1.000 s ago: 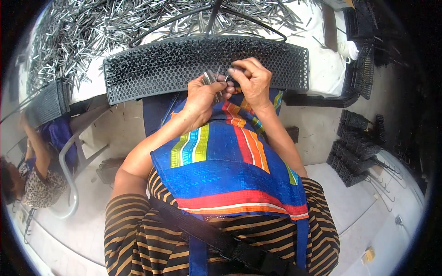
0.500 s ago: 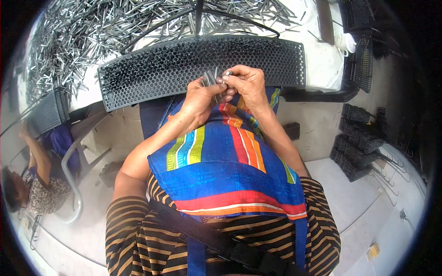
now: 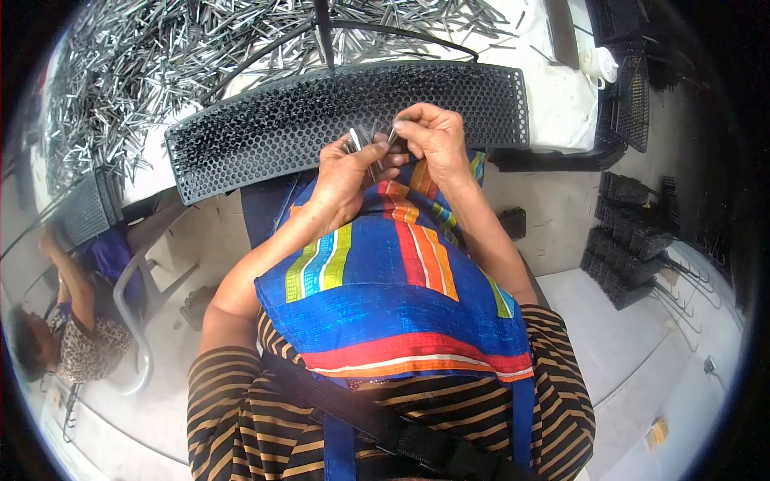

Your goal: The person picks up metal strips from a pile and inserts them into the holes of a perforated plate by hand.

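In front of me stands a long black perforated rack (image 3: 273, 156), its face a honeycomb of small holes; dark pins fill much of its upper part. My left hand (image 3: 346, 170) is closed around a small bunch of thin metal strips (image 3: 355, 142), in front of the rack's lower edge. Just right of it, my right hand (image 3: 435, 140) pinches one slim metal piece (image 3: 393, 136) between thumb and fingertips. The two hands nearly touch, above my blue striped apron (image 3: 377, 264).
Behind the rack a large heap of loose metal strips (image 3: 152, 68) covers the white table (image 3: 561, 116). A white cup (image 3: 597, 66) stands at the table's right. Black racks with hooks (image 3: 630, 240) lie stacked on the right. At left, a co-worker (image 3: 80, 337) sits near another perforated rack (image 3: 87, 207).
My right fingers have turned and now hold the slim piece pointing downward, a little apart from the left hand's bunch. The view has shifted slightly.
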### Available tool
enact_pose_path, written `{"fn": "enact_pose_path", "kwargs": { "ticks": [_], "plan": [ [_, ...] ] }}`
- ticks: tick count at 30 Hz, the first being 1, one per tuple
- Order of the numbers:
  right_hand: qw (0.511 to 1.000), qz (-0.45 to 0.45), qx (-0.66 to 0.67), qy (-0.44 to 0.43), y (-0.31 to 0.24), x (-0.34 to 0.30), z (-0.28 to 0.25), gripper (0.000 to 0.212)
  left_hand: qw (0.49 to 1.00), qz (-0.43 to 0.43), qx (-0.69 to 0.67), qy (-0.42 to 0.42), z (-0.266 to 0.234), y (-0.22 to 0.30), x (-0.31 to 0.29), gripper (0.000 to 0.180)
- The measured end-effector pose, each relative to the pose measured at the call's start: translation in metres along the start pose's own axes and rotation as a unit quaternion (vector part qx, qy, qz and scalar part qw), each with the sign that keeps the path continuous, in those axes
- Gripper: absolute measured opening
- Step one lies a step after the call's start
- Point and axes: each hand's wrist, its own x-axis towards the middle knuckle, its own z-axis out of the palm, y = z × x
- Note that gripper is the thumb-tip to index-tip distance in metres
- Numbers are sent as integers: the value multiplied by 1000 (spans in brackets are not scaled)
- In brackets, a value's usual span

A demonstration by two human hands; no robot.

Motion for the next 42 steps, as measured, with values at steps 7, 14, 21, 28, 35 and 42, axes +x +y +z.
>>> {"fn": "enact_pose_path", "kwargs": {
  "ticks": [7, 14, 21, 28, 35, 42],
  "plan": [
    [950, -270, -94, 125, 0, 19, -2, 9, 1000, -6, 13, 27, -3, -2, 4, 14],
    [869, -382, -295, 107, -1, 30, -5, 9, 1000, -20, 6, 9, -5, 0, 4, 12],
    [847, -398, -336, 106, 3, 32, -2, 8, 998, -30, -20, 43, 1, 2, 1, 11],
    [845, -375, -366, 107, 1, 30, -1, 8, 999, -33, -15, 17, -5, -2, 6, 13],
    [894, -296, -333, 46, -6, 17, -4, 5, 996, -40, -83, 0, -2, -3, 10, 12],
    [997, -63, 17, 35, 1, 2, -5, 5, 996, -51, -71, -6, 12, 3, 6, 13]
  ]
}}
